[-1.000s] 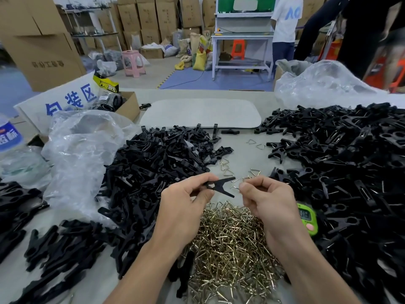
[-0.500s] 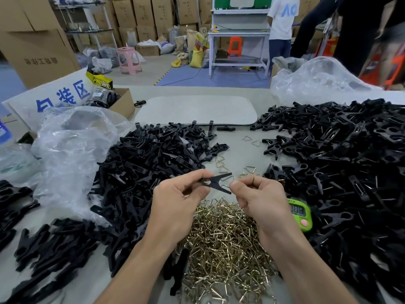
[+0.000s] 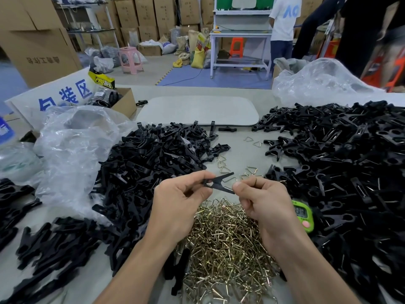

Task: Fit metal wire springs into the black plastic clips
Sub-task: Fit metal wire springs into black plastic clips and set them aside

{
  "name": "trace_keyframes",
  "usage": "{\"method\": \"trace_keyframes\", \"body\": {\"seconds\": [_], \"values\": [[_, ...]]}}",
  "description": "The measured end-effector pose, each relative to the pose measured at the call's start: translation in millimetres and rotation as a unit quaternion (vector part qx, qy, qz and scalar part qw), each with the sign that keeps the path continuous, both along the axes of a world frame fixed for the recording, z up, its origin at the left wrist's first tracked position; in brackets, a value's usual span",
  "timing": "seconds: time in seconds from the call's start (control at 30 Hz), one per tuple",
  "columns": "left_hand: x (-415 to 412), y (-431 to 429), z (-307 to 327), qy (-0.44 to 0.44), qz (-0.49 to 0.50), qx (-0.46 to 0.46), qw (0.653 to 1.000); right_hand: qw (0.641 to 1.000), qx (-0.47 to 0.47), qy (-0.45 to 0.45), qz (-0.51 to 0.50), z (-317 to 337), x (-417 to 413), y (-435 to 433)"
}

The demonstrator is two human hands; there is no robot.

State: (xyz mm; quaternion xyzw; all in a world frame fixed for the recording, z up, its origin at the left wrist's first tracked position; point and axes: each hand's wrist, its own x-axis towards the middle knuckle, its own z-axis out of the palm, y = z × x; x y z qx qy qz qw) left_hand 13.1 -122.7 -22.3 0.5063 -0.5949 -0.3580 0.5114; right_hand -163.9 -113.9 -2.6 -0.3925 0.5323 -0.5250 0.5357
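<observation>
Pinches light, stiff clip [image 3: 219, 183] by tail in left hand [image 3: 182, 205] grip; seemingly nips springy wire spring [image 3: 231, 179] in right hand [image 3: 267, 207] grip.

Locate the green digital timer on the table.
In the head view, the green timer lies right of centre, tucked between the right hand and the right-side pile of black clips.
</observation>
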Motion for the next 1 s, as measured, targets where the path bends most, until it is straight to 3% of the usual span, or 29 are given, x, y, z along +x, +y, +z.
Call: {"method": "trace_keyframes", "body": {"seconds": [0.33, 0.5, 1.0], "values": [[-2, 6, 5, 0.009, 0.009, -0.030, 0.999, 0.997, -0.038, -0.060, -0.041, -3, 2, 2], [1, 7, 5, 0.009, 0.010, -0.030, 0.999, 0.998, -0.054, -0.020, -0.020, -2, 3, 2], [-2, 6, 10, 0.002, -0.031, 0.009, 0.999, 0.991, 0.027, -0.100, 0.083, 4, -11, 2]]}}
